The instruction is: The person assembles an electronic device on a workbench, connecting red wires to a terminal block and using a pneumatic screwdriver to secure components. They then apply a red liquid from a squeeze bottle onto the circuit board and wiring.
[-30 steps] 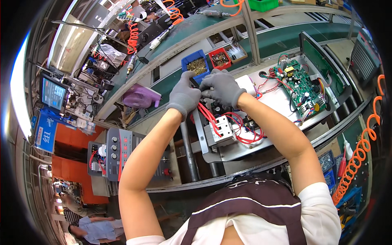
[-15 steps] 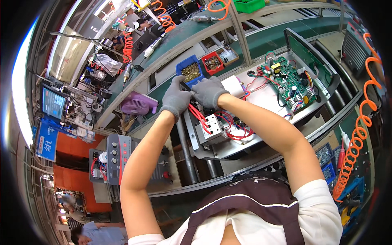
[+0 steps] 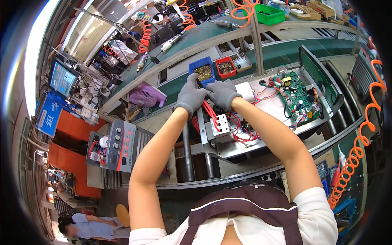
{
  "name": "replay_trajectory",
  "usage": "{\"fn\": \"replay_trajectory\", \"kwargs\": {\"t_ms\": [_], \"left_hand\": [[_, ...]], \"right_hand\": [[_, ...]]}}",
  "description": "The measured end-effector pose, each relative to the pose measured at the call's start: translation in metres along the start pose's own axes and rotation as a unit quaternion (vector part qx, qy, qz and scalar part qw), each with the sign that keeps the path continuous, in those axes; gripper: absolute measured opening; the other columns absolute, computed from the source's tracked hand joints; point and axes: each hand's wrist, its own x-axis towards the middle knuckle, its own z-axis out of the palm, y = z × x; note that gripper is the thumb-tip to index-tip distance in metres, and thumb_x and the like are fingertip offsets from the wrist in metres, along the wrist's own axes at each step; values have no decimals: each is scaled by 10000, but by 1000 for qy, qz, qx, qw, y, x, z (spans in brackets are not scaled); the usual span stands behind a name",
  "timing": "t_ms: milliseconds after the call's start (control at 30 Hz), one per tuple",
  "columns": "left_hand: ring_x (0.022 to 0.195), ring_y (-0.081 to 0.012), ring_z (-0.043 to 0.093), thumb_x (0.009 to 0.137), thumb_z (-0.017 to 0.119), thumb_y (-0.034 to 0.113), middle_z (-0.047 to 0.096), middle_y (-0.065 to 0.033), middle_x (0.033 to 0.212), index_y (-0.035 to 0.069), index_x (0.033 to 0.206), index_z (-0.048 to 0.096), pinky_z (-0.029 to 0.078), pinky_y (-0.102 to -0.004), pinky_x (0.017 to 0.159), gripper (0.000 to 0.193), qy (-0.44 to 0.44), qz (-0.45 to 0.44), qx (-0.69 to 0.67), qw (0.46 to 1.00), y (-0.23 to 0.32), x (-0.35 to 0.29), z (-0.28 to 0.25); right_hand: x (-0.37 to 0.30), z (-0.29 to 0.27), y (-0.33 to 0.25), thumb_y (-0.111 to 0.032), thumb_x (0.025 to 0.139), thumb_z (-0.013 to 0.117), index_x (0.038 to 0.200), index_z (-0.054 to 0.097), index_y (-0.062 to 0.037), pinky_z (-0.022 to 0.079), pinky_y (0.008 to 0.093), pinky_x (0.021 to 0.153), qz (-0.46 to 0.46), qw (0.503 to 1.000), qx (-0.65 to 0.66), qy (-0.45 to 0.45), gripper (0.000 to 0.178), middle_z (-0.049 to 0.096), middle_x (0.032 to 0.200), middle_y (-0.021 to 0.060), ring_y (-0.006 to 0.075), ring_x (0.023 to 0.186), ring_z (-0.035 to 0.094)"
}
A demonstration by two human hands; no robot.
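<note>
Both my hands wear grey gloves and meet at the far left end of an open metal chassis (image 3: 281, 141). My left hand (image 3: 191, 96) is closed around a dark part (image 3: 199, 83) whose kind I cannot make out, with the thumb pointing away from me. My right hand (image 3: 223, 94) is closed against its right side, fingertips hidden. Thick red wires (image 3: 210, 109) run from beneath the hands to a white circuit breaker (image 3: 220, 125) on the chassis's left end. A white cylinder (image 3: 245, 90) lies just right of my right hand. Farther right sits a green circuit board (image 3: 300, 98).
Beyond my hands stand a blue bin (image 3: 195, 66) of brass-coloured hardware and a red bin (image 3: 226, 68) of small parts. A purple fan (image 3: 143, 96) and a grey machine (image 3: 122, 145) are on the left. An orange coiled hose (image 3: 354, 151) hangs at right; rollers (image 3: 187, 153) lie beneath the chassis.
The view has turned, shifting the bench rightward in the picture. Both hands stay together at the chassis end, with little change in grip. A person in the lower-left background has moved.
</note>
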Motion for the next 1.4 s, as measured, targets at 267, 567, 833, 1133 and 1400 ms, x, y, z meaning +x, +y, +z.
{"fn": "replay_trajectory", "kwargs": {"t_ms": [267, 567, 833, 1133, 1400], "left_hand": [[808, -147, 567, 813, 564, 122, 556, -100, 1021, 35, 1374, 314, 476, -268, 656, 620, 48, -92, -371, 923, -1, -48, -4], [1110, -270, 479, 851, 582, 258, 465, -160, 1177, 0, 1282, 403, 363, -375, 981, 533, 292, 114, -271, 910, 26, -174, 39], [1123, -284, 478, 852, 617, 241, 492, -167, 1214, -31, 1259, 427, 360, -391, 984, 525, 320, 64, -203, 923, 8, -184, 72], [913, -242, 551, 922, 448, 193, 544, -188, 1065, -9, 1160, 492, 500, -350, 747, 315, 278, 387, -251, 843, -15, -193, 146], [812, -335, 590, 782, 637, 104, 597, -166, 959, 28, 998, 593, 492, -403, 683, 233, -218, 546, -129, 799, 113, -222, 181]], "right_hand": [[2, 1, 6, -401, 894, 431, 946, 655, -140, 370, 433, 837, -61, 997, 16, -39, 348, 669, 932, 124, 302, 921, 625], [1, 16, 23, -269, 840, 582, 931, 619, -62, 475, 404, 692, -62, 983, 161, 62, 229, 652, 883, 178, 350, 785, 612], [-2, 6, 1, -374, 855, 501, 996, 628, -34, 459, 445, 749, -87, 979, 182, 1, 390, 638, 906, 211, 377, 836, 610], [-45, 4, -11, -124, 649, 597, 722, 571, -70, 456, 412, 681, -77, 803, 212, 552, 94, 562, 787, 107, 303, 778, 542], [-380, -2, 167, -249, 798, 618, 902, 632, -77, 472, 427, 714, 288, 794, 80, 529, 201, 615, 858, 137, 332, 814, 597]]}}
